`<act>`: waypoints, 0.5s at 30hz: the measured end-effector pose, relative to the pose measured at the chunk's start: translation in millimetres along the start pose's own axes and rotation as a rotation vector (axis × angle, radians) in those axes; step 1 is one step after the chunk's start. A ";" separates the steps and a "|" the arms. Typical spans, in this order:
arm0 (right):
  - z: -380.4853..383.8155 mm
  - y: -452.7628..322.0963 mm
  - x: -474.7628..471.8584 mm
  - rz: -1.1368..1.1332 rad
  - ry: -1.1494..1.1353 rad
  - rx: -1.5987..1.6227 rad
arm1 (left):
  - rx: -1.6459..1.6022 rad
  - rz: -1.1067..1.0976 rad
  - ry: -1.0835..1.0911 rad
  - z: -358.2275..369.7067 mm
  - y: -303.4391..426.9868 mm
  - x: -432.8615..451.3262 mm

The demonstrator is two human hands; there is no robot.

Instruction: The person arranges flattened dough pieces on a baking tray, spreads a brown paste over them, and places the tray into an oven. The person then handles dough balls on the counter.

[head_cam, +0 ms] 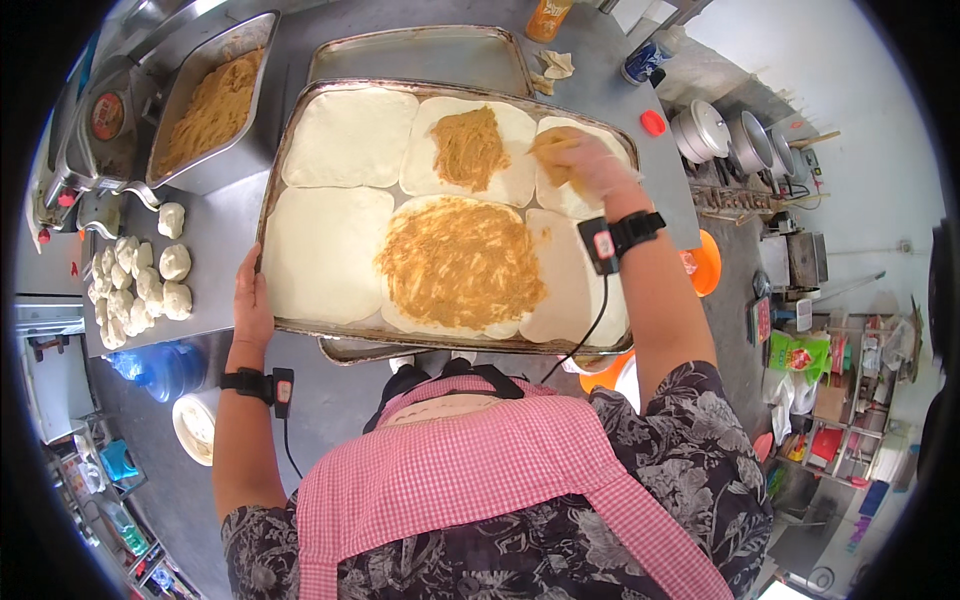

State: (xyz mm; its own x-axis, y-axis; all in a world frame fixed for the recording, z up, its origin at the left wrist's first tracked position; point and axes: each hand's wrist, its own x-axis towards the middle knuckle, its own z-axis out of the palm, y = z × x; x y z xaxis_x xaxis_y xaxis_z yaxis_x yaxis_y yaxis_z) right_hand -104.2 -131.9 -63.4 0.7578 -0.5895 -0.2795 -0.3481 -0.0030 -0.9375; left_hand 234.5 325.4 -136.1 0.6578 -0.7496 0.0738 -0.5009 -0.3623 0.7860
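Note:
A rimmed metal baking tray (445,343) lies before me, covered with several flat dough sheets (326,251). My left hand (253,304) grips the tray's left edge. At the tray's far right, my right hand (600,166), blurred and seemingly in a clear glove, holds brown paste (556,148) against a dough sheet (611,142). Beside it, the far middle sheet carries a thick patch of paste (472,148). On the near middle sheet a thin layer of paste (461,262) covers most of the surface. The two left sheets are plain. My right fingertips are partly hidden by paste.
A deep metal pan (214,169) of brown paste stands at the left, beside a scale (105,127). Several dough lumps (135,289) sit on the metal table (217,225). Another tray (420,60) lies behind. Bottles (649,60) and a red cap (652,123) are at the far right.

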 end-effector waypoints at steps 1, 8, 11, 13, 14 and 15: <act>-15.8 6.1 6.2 -0.001 0.030 -0.044 | 0.004 0.004 0.001 0.0 -1.6 -0.5; -16.7 67.6 58.3 -0.717 0.521 -1.361 | 0.048 0.037 0.014 -1.5 -7.4 0.5; -29.2 54.1 44.4 -0.406 0.291 -1.210 | 0.037 0.048 -0.008 -2.8 -7.2 -0.1; -31.9 40.1 33.2 -0.020 0.292 -1.292 | 0.071 0.082 0.001 -3.0 -6.3 -1.0; -27.9 35.1 31.2 -0.004 0.230 -1.579 | 0.088 0.097 0.002 -2.8 -5.7 -1.6; -22.4 34.2 28.8 -0.166 0.247 -1.537 | 0.069 0.075 0.004 -2.5 -4.8 -2.3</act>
State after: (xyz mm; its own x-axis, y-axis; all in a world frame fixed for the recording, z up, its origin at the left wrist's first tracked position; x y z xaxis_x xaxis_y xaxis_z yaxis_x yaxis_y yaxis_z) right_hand -106.7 -167.1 -98.9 0.7912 -0.6113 -0.0143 -0.5978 -0.7782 0.1923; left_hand 236.8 330.3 -138.5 0.6195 -0.7737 0.1331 -0.5859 -0.3428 0.7343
